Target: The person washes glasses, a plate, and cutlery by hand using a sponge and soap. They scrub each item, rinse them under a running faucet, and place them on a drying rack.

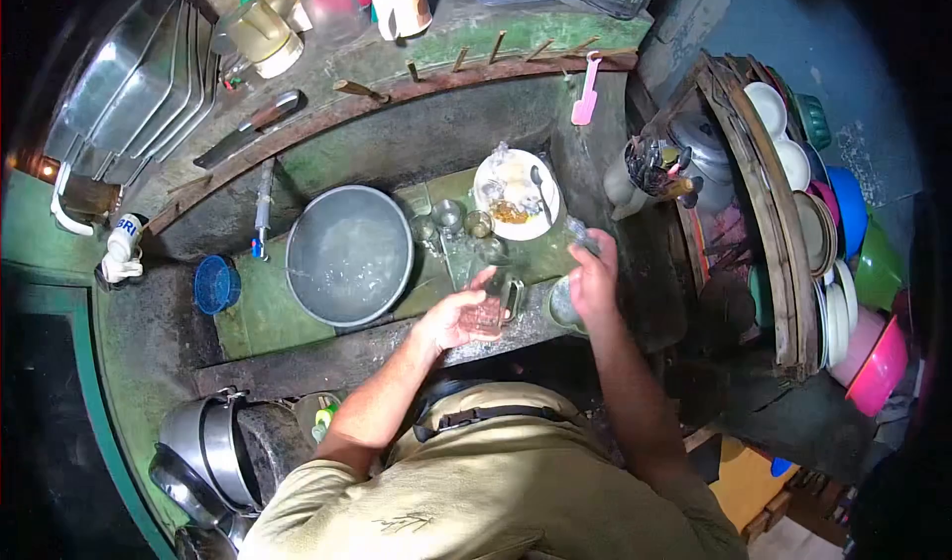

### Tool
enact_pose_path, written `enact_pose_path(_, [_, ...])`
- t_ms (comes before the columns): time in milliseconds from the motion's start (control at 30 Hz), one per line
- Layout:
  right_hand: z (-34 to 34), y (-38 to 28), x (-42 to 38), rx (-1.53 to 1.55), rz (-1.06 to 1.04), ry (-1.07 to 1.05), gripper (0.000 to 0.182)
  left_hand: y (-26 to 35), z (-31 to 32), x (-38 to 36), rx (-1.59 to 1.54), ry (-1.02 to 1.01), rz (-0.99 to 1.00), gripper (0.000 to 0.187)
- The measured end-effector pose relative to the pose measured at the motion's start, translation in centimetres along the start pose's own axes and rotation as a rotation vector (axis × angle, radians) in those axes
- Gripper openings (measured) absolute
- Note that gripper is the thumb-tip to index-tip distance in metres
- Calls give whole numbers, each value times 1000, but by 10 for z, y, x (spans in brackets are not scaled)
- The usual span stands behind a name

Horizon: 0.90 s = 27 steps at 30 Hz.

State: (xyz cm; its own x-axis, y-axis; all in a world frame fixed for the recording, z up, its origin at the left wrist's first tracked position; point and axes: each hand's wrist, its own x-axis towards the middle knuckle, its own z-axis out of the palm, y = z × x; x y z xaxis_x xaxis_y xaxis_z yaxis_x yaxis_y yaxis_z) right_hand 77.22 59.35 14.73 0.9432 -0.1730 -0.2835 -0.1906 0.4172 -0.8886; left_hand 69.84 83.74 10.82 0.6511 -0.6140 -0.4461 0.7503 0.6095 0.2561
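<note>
In my left hand (pixel 459 320) is a clear glass mug (pixel 492 309), held over the sink's front edge. Raised to the right of it, my right hand (pixel 593 274) is closed, with a small crumpled clear thing (pixel 577 229) at its fingertips. Between the hands, near the right one, sits a round bowl (pixel 565 302). A white plate (pixel 517 195) beyond them carries food scraps, crumpled plastic and a spoon (pixel 540 191). Several glasses and metal cups (pixel 448 215) stand left of the plate. Further left is a large grey basin (pixel 349 255) of water.
A blue basket (pixel 216 284) sits at the sink's left, near a tap (pixel 260 245). A knife (pixel 253 126) and a pink brush (pixel 586 92) hang on the back ledge. At the right, a wooden rack (pixel 764 203) holds dishes. Metal pots (pixel 220 446) are at lower left.
</note>
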Motion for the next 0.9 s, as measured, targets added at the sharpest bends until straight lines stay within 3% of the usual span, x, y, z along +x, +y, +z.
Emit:
enact_pose_path(33, [19,-10,-6,95,71,24,35,3,4,-2,96,-83,-19,73])
enact_pose_path(67, [32,-7,-10,95,21,-58,33,10,12,-7,216,-17,-54,82])
enact_pose_path(100, [41,-5,-12,94,-28,-145,32,16,19,-12,231,-80,-44,82])
enact_pose_path(167, [41,7,-17,-400,-257,-456,30,33,23,-20,251,-123,-37,81])
enact_pose_path(233, [41,-11,-23,-475,-115,-902,29,50,12,-24,325,-228,-52,77])
enact_pose_path(267, [41,-25,-23,-493,-115,-1095,36,57,13,-27,329,-237,-51,78])
enact_pose_path(300, [47,-36,-29,-461,131,-1214,47,61,19,-33,328,-244,-51,78])
enact_pose_path(400, [80,-50,-44,-646,-55,-1568,67,74,42,-37,312,-308,-65,81])
enact_pose_path(433, [89,-41,-45,-696,-347,-1579,56,77,39,-33,320,-326,-102,82])
enact_pose_path(533, [107,-42,-49,-758,-249,-1382,45,84,30,-39,216,-275,-9,74])
enact_pose_path(567, [106,-38,-45,-754,-74,-1286,44,87,28,-42,196,-255,39,69])
enact_pose_path(633, [108,-27,-43,-469,-53,-1054,41,93,44,-62,88,-129,99,54])
enact_pose_path(700, [112,-17,-48,-434,-116,-944,45,91,51,-80,163,-214,360,50])
enact_pose_path(767, [114,-9,-54,-191,18,-671,47,70,65,-80,273,-70,637,48])
enact_pose_path(800, [108,-8,-48,-496,-170,-723,53,69,69,-84,277,-54,642,48])
enact_pose_path(833, [114,-22,-50,-499,-169,-732,53,69,70,-87,280,-35,645,49])
enact_pose_path(900, [127,-60,-60,-961,-814,-1288,59,74,58,-84,99,-8,437,56])
